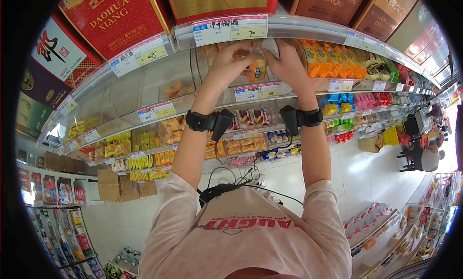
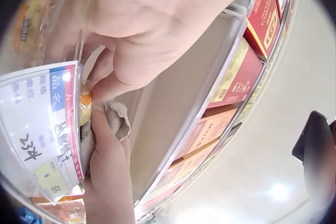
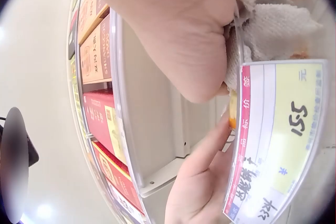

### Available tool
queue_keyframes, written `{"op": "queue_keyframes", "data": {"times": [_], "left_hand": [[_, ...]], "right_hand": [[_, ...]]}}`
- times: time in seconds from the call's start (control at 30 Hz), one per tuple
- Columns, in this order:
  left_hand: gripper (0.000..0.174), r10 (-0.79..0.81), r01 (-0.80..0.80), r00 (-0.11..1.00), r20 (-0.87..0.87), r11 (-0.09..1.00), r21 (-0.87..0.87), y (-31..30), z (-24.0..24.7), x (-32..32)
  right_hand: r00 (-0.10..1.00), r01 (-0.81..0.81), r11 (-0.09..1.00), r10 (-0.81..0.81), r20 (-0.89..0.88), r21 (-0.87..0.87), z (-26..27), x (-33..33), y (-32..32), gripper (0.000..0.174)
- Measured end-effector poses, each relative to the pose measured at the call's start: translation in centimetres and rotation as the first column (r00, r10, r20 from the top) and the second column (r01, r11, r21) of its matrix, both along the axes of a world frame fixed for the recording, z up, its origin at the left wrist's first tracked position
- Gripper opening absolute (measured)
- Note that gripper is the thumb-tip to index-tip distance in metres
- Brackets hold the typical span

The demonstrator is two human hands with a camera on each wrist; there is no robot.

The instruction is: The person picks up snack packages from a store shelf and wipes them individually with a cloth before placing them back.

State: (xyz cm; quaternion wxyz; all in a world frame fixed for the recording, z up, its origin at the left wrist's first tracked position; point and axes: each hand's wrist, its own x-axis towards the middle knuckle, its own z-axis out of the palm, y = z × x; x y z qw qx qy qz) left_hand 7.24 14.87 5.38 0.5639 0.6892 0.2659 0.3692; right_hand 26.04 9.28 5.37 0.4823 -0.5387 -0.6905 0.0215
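On the far left, you have a red box (image 1: pixel 113 18) with the words "DAOHUA XIANG", standing on the upper shelf (image 1: pixel 183 41). Below it, a few orange packets (image 1: pixel 178 89) lie in a clear compartment of the lower shelf, to the left of your arms.

Next comes your left hand (image 1: pixel 226 67), with a black band (image 1: pixel 201 121) on its wrist. It reaches into the clear bin (image 1: pixel 207 69) under the upper shelf. Its grip is a pinch: thumb and fingers are bent together on a small orange and yellow packet (image 1: pixel 259 69). This packet is in the bin, between your two hands, just behind the clear front wall. How much of it the fingers cover, I cannot tell.

In front of the packet, on the shelf edge, is a white and yellow price label (image 1: pixel 256 92); another label (image 1: pixel 230 30), with "90" written by hand, is on the upper shelf edge, above your hands.

To the right, your right hand (image 1: pixel 288 67) comes into the same bin. Its grip is closed on a pale grey cloth (image 3: pixel 268 27), with the thumb pressed on it, and the cloth is beside the packet. Its wrist also has a black band (image 1: pixel 309 118).

Right of this hand, many orange packages (image 1: pixel 333 59) stand in a row in the neighbouring compartment.
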Motion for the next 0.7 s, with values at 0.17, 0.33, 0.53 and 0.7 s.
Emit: {"op": "queue_keyframes", "data": {"times": [0.17, 0.33, 0.53, 0.7], "left_hand": [[0.032, -0.019, 0.021, 0.998, 0.064, 0.999, -0.036, 0.1, -0.3, -0.1], [0.028, 0.143, -0.116, 0.972, 0.188, 0.982, -0.149, 0.0, -0.2, 0.0], [0.027, 0.133, -0.117, 0.970, 0.205, 0.989, -0.088, 0.6, -0.7, -0.2], [0.024, 0.197, -0.183, 0.961, 0.191, 0.979, -0.089, 1.1, -0.9, -0.5]], "right_hand": [[0.998, -0.033, 0.999, 0.034, -0.048, 0.006, 0.1, 0.0, 0.1, 0.040], [0.978, -0.111, 0.994, 0.107, -0.180, -0.011, 0.9, -0.9, -0.2, 0.052], [0.978, -0.208, 0.957, 0.204, -0.045, -0.201, 0.8, -0.6, -0.5, 0.054], [0.973, -0.226, 0.941, 0.230, -0.012, -0.250, 1.2, -0.9, -0.6, 0.061]]}}
